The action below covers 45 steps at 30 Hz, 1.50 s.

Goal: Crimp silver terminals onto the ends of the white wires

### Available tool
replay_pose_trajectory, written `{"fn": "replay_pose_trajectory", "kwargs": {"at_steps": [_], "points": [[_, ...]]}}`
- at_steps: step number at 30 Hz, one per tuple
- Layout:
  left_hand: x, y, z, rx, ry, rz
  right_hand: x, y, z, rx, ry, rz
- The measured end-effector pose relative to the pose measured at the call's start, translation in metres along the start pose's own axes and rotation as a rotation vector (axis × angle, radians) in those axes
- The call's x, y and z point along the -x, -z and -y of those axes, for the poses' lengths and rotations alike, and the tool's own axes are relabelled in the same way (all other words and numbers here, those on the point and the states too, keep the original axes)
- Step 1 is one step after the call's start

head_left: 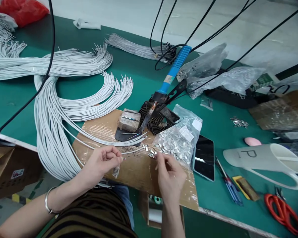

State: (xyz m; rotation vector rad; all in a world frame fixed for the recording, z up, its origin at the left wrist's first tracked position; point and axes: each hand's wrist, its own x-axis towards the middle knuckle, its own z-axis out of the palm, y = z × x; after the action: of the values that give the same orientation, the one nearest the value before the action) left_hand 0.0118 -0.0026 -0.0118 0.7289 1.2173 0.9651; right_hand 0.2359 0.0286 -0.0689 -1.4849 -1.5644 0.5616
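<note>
The 2 hands are apart, both low over a sheet of cardboard [131, 172]. The left hand [103, 163] has its fingertips [119, 159] pinched together, with a scrap of clear plastic [116, 172] hanging just below them. The right hand [170, 177] also has its fingers [161, 162] drawn together, but whatever either hand may grip is too small to make out from this view.

Small metal terminals [151, 154] lie scattered on the cardboard between the 2 hands, just beside the right fingertips. White wires [54, 138] sweep in from a large bundle on the left, and some of their thin ends cross the cardboard just past the left hand.

A clear plastic bag of terminals [175, 140] lies just beyond the right hand. Farther ahead, a blue-handled soldering iron [175, 69] sits in a coiled metal stand [152, 117] beside a tan block [129, 119]. To the right, a phone [204, 158], a screwdriver [229, 183], orange-handled scissors [283, 211] and a white plastic jug [263, 162] rest on the green work mat [144, 82].
</note>
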Motion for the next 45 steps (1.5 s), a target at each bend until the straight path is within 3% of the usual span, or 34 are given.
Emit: {"fn": "replay_pose_trajectory", "kwargs": {"at_steps": [5,9,12,19,27,34,45], "points": [[-0.007,-0.003,-0.002,-0.005,-0.012,-0.011,-0.021,-0.009,-0.021,0.237,0.055,0.121],[-0.006,-0.007,-0.007,-0.017,-0.003,-0.008,-0.025,-0.014,-0.024,0.275,0.078,0.172],[-0.005,-0.008,-0.01,-0.04,-0.017,-0.025,-0.02,-0.01,-0.021,0.254,0.019,0.148],[-0.011,-0.011,-0.011,-0.065,-0.028,-0.029,0.005,0.004,0.008,-0.042,-0.244,0.05],[-0.026,-0.015,-0.014,-0.112,-0.013,-0.025,0.005,-0.015,0.039,-0.407,-0.408,0.054],[-0.035,-0.015,-0.017,-0.187,0.027,-0.009,-0.005,-0.025,0.049,-0.526,-0.481,0.103],[-0.043,-0.021,-0.02,-0.158,-0.044,-0.033,-0.016,-0.029,0.052,-0.552,-0.514,0.17]]}}
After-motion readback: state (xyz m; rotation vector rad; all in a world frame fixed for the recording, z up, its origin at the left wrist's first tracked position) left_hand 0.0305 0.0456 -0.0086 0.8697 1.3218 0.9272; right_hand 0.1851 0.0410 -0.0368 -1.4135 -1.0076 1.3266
